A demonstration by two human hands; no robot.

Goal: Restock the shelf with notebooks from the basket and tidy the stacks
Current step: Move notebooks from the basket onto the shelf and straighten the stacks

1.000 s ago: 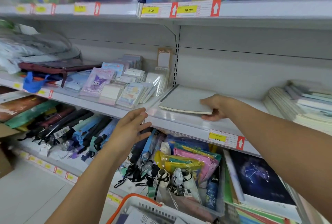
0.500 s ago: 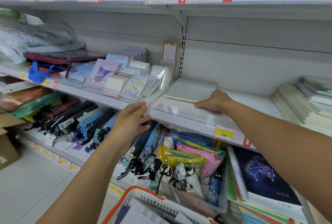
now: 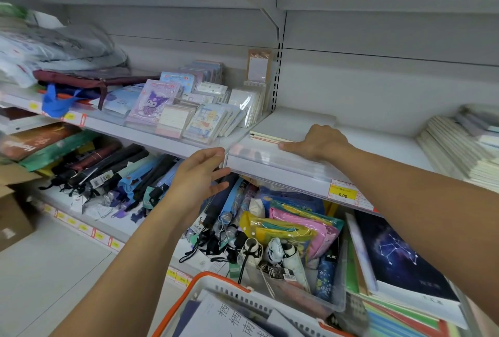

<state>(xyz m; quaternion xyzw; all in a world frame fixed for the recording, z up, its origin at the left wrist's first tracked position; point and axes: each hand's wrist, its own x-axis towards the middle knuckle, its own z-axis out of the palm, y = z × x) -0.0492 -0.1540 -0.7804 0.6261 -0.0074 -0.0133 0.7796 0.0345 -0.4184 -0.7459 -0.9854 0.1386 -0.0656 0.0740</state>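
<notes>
While flat on the shelf [image 3: 378, 144], the notebook [image 3: 286, 127] touches the right grip [image 3: 317, 142].

I see the grey notebook [image 3: 293, 124] now lying flat and squared on the shelf [image 3: 378, 144]; a second ago it sat tilted, corner up. Right hand [image 3: 320, 143] has shifted from under its front edge to resting on top of the near corner.

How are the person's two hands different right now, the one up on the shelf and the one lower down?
The right hand rests on the grey notebook on the shelf; the left hand touches nothing, hanging before the shelf edge. The right lies palm down; the left is turned sideways, fingers spread. Both are bare.
</notes>
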